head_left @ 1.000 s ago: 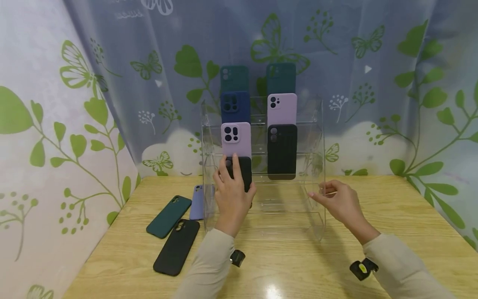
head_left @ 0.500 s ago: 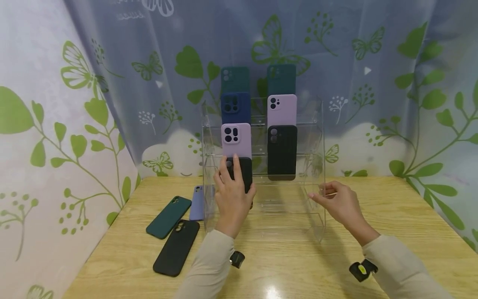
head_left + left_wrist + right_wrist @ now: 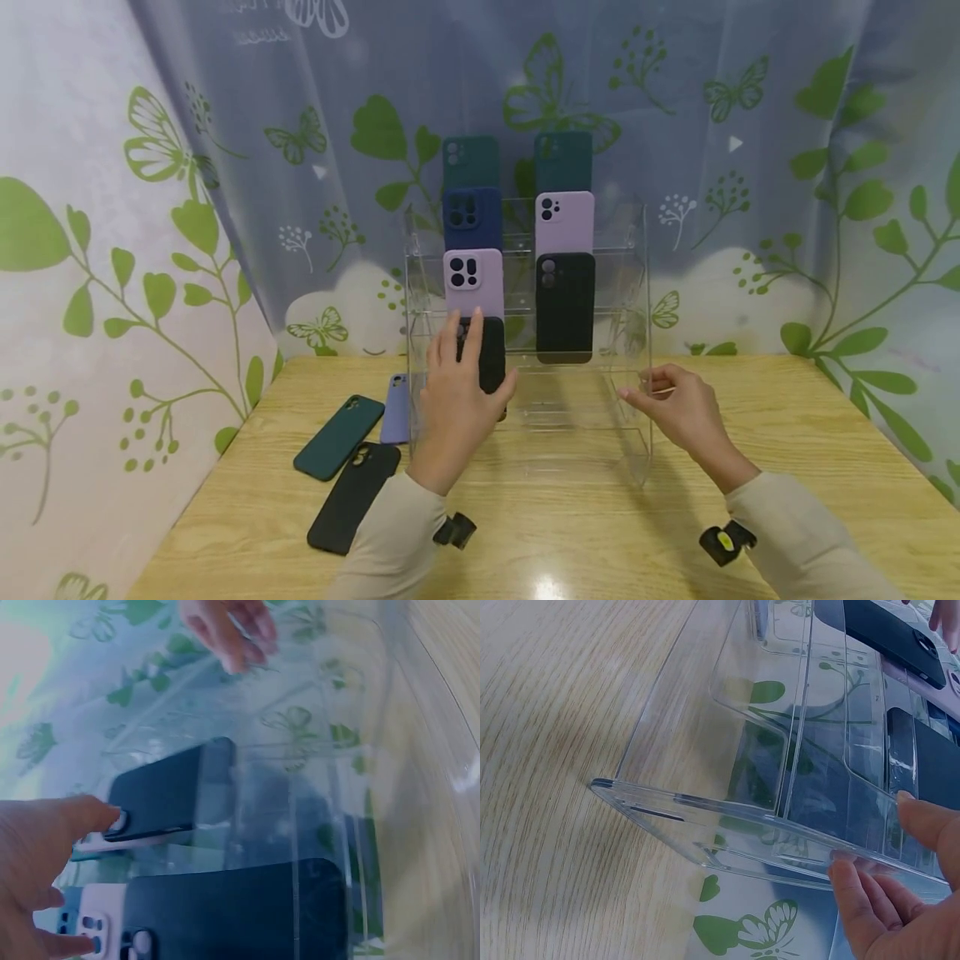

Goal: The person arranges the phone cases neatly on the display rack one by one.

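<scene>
A clear tiered display stand (image 3: pixel 640 454) on the table bears phone cases in two columns. On the lower left leans a black phone case (image 3: pixel 491 358), with my left hand (image 3: pixel 461 400) over its left part. That hand's fingers are spread and fairly straight, fingertips near its top edge and the pink phone case (image 3: pixel 487 287) above. In the left wrist view the black case stands free of the thumb. My right hand (image 3: pixel 678 404) pinches the stand's right side panel, thumb (image 3: pixel 922 817) on the inner side and fingers (image 3: pixel 855 892) on the outer.
Left of the stand lie a green phone case (image 3: pixel 341 437), a black one (image 3: pixel 348 500) and a lavender one (image 3: pixel 395 408). The right column holds another black case (image 3: pixel 565 308), a pink one (image 3: pixel 566 221) and a green one (image 3: pixel 562 158). A patterned curtain (image 3: pixel 705 100) hangs behind.
My left hand has drawn slightly left off the black phone case and its fingers and thumb have spread. The right hand keeps its place at the stand.
</scene>
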A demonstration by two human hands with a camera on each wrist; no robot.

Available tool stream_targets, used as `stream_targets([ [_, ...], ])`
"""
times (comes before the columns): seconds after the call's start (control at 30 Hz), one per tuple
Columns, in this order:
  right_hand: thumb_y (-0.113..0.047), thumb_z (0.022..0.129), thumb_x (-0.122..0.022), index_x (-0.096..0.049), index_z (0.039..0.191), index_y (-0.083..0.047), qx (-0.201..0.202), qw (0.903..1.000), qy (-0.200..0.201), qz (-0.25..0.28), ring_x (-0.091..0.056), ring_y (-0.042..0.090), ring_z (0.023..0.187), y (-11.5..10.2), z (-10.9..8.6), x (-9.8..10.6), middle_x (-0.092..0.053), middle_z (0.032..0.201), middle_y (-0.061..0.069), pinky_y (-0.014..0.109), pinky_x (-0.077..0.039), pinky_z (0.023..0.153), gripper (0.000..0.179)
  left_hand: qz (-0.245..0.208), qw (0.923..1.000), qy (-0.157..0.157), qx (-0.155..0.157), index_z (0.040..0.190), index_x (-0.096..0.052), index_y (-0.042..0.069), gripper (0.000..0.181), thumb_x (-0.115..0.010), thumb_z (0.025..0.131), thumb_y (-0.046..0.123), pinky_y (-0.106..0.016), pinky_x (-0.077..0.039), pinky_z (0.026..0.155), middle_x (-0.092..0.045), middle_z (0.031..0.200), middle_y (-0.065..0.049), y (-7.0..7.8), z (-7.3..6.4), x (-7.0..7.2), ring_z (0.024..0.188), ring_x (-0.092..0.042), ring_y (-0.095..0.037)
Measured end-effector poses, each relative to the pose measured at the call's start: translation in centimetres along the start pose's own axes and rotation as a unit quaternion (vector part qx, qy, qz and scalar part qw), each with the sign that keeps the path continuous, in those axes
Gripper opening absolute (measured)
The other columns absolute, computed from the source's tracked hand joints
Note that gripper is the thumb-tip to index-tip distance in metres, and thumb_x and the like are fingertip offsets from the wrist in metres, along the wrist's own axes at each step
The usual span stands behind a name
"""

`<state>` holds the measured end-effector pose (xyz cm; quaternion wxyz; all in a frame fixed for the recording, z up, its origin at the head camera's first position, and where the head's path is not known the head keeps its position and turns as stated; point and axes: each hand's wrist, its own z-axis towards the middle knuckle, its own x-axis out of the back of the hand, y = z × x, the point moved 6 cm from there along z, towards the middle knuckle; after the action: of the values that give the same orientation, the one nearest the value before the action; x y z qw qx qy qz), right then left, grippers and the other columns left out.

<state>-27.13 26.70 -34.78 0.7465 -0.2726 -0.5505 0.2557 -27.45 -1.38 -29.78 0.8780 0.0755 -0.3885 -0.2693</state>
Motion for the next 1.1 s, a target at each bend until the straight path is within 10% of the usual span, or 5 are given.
stream_targets([
  [0.2, -0.04, 0.087, -0.07, -0.061, 0.118, 0.003, 0.001, 1.0, -0.001, 0.004, -0.064, 0.038, 0.098, 0.1, 0.0, -0.1, -0.064, 0.108, 0.024, 0.042, -0.058, 0.069, 0.054, -0.065, 0.9972, -0.038, -0.006, 0.151, -0.034, 0.018, 0.084, -0.075, 0.082, 0.043, -0.054, -0.052, 0.087, -0.039, 0.149, -0.012, -1.1, -0.7, 2.3, 0.132, -0.042, -0.035],
  [0.6, -0.038, 0.087, -0.071, -0.061, 0.118, 0.004, 0.009, 0.9999, 0.005, 0.006, -0.064, 0.039, 0.097, -0.1, -0.1, 0.0, -0.064, 0.108, 0.026, 0.043, -0.058, 0.069, 0.053, -0.046, 0.996, -0.066, 0.038, 0.149, -0.038, 0.014, 0.083, -0.077, 0.08, 0.04, -0.056, -0.053, 0.079, -0.041, 0.146, -0.015, -8.0, -3.9, 5.1, 0.126, -0.047, -0.04],
  [1.1, -0.04, 0.087, -0.071, -0.062, 0.118, 0.003, 0.011, 0.9999, 0.008, 0.007, -0.064, 0.039, 0.097, 0.0, -0.1, 0.0, -0.064, 0.107, 0.024, 0.042, -0.058, 0.068, 0.053, 0.006, 0.9685, -0.221, 0.114, 0.147, -0.036, 0.002, 0.08, -0.072, 0.085, 0.039, -0.069, -0.039, 0.093, -0.036, 0.143, -0.032, -17.1, -9.1, 2.7, 0.125, -0.04, -0.054],
])
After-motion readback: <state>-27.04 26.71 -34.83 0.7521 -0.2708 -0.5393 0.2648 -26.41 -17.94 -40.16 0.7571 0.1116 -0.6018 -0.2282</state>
